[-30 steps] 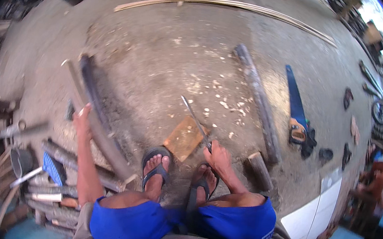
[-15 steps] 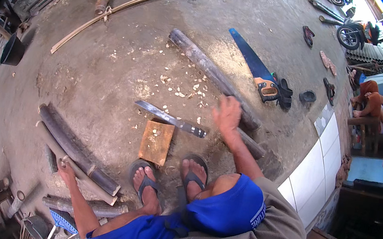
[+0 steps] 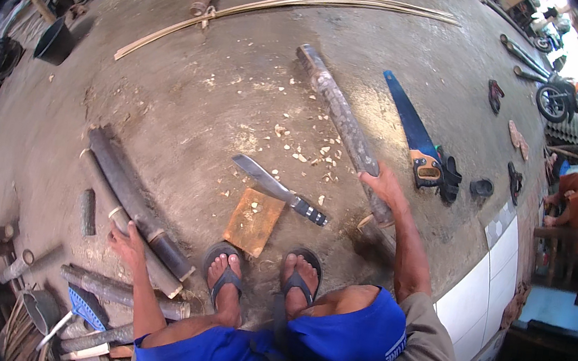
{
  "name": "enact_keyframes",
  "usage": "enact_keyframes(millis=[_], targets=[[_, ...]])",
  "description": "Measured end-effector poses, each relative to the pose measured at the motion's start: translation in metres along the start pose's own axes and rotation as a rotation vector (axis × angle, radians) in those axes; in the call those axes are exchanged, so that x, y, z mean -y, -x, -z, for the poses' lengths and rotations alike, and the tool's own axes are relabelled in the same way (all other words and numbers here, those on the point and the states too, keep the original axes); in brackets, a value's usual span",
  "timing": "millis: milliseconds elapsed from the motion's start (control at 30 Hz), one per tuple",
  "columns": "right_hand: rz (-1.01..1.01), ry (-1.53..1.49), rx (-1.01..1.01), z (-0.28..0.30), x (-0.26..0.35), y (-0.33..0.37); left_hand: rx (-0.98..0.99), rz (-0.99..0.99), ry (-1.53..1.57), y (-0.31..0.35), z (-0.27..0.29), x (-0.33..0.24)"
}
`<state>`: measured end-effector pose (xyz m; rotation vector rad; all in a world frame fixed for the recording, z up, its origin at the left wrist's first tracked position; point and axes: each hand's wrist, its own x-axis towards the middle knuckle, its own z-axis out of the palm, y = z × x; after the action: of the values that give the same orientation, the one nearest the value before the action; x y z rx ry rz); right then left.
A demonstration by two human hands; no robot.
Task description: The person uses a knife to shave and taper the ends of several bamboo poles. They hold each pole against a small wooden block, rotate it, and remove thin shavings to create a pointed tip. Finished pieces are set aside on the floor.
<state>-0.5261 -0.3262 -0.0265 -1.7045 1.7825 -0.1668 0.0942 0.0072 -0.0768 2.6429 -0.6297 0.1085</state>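
My right hand (image 3: 382,185) is closed round the lower part of a thick, mottled bamboo pole (image 3: 340,108), which slants away to the upper left. The pole's near end lies over a shorter bamboo piece (image 3: 374,234). On the left, my left hand (image 3: 128,243) grips a slim bamboo piece (image 3: 108,193) with a pale cut end, beside a darker bamboo length (image 3: 133,188). Between my hands, a big knife (image 3: 267,180) with a dark handle rests by a wooden block (image 3: 253,223), in front of my sandalled feet.
Wood chips (image 3: 299,157) litter the concrete. A handsaw (image 3: 409,123) lies to the right near loose sandals (image 3: 450,179). Bound bamboo strips (image 3: 287,7) stretch across the far floor. More bamboo (image 3: 121,291) and a blue dustpan-like tool (image 3: 85,308) are lower left. Another person (image 3: 573,204) sits at right.
My right hand has gone from above the bamboo pole to gripping it, and the pole's near end has shifted. My left hand stays at the slim bamboo piece. The whole view has shifted.
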Motion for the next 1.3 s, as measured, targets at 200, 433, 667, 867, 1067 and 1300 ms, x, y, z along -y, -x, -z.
enact_keyframes(millis=[200,433,667,867,1067,1300], targets=[[-0.349,-1.127,0.57,-0.048,0.051,0.039,0.019,-0.181,0.036,0.031,0.004,-0.072],[-0.321,-1.416,0.704,-0.126,0.107,0.086,0.094,-0.301,0.142,0.056,0.005,-0.099],[-0.251,-1.242,0.654,-0.151,0.151,0.14,0.586,-0.2,0.662,0.095,0.02,-0.161],[0.099,-0.931,0.803,-0.154,0.173,0.165,0.969,0.138,1.137,0.093,0.026,-0.2],[0.238,-0.659,0.868,-0.165,0.197,0.18,0.778,0.543,1.624,0.084,0.042,-0.217],[0.588,-0.176,0.531,-0.169,0.203,0.164,0.598,0.51,1.327,0.048,0.03,-0.177]])
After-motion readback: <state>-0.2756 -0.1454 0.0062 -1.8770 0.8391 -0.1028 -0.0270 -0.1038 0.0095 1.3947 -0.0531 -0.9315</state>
